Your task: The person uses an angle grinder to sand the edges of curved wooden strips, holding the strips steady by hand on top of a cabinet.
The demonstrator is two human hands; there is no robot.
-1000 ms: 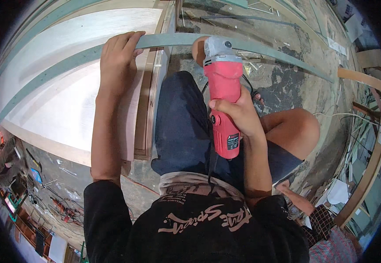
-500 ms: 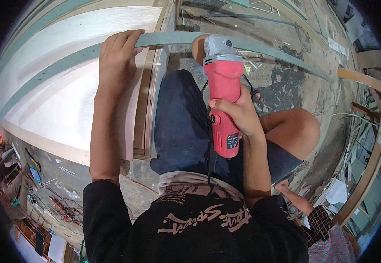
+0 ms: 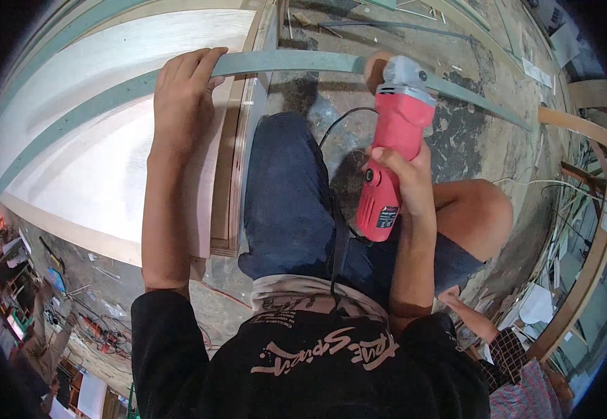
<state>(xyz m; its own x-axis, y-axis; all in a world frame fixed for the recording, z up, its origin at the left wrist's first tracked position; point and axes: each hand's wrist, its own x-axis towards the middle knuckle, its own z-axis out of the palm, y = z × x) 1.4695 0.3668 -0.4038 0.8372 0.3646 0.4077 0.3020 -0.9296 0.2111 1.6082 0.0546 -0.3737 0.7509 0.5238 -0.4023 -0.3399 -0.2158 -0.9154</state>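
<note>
My left hand point(image 3: 185, 91) presses down on a long, thin grey-green strip point(image 3: 289, 63) that lies across a pale plywood panel point(image 3: 101, 140) and reaches out over the floor to the right. My right hand point(image 3: 401, 174) grips the body of a red angle grinder point(image 3: 391, 146). Its grey head sits on the strip just right of the panel's edge. A black cord runs from the tool back over my knee in dark blue shorts point(image 3: 289, 195).
The concrete floor point(image 3: 471, 133) is stained and littered with offcuts. Wooden frame pieces point(image 3: 590, 230) curve along the right. Another person's arm point(image 3: 474, 321) shows at lower right. Tools and clutter point(image 3: 31, 293) lie at lower left.
The grinder head has shifted slightly along the strip. My left hand stays pressed on the strip in the same place.
</note>
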